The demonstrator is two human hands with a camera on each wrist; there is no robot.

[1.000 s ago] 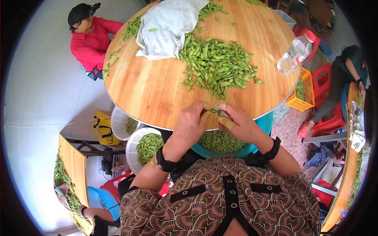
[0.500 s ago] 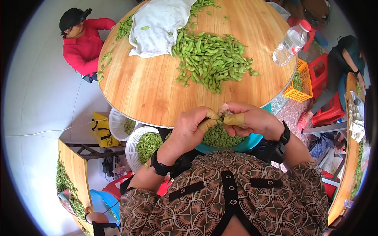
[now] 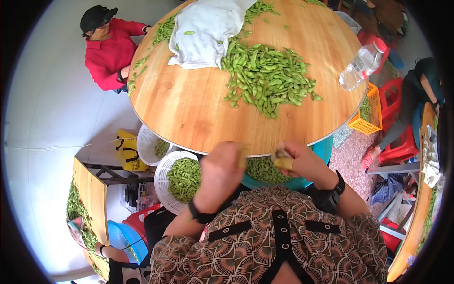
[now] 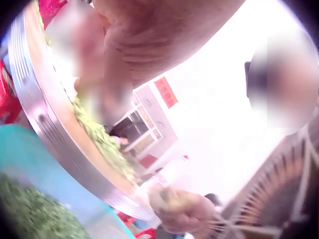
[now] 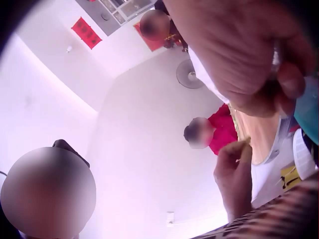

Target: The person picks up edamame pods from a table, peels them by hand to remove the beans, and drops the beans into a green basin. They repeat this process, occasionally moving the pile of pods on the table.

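Above the table's near edge, my left hand (image 3: pixel 222 163) is blurred with its fingers bent in; cannot tell whether a pod is between them. Yellow covers wrap some fingers of both hands. To its right, apart from it, my right hand (image 3: pixel 302 163) curls round a small, shiny, metal-looking thing (image 5: pixel 276 57), mostly hidden by the fingers. Below the hands is a teal basin (image 3: pixel 323 150) with many green pods (image 3: pixel 265 169) in it. A heap of green soybean pods (image 3: pixel 272 78) lies ahead on the round wooden table (image 3: pixel 189 111).
A white cloth (image 3: pixel 203 35) lies beside the heap, and a plastic bottle (image 3: pixel 362 66) stands at the table's right. White baskets (image 3: pixel 163 189) of pods are at lower left, an orange crate (image 3: pixel 366 124) at right. A person in red (image 3: pixel 106 52) sits at far left.
My hands, together over the table edge and then over the basin, have come apart. The left hand has moved left in a blur, and the right hand's fingers have curled in.
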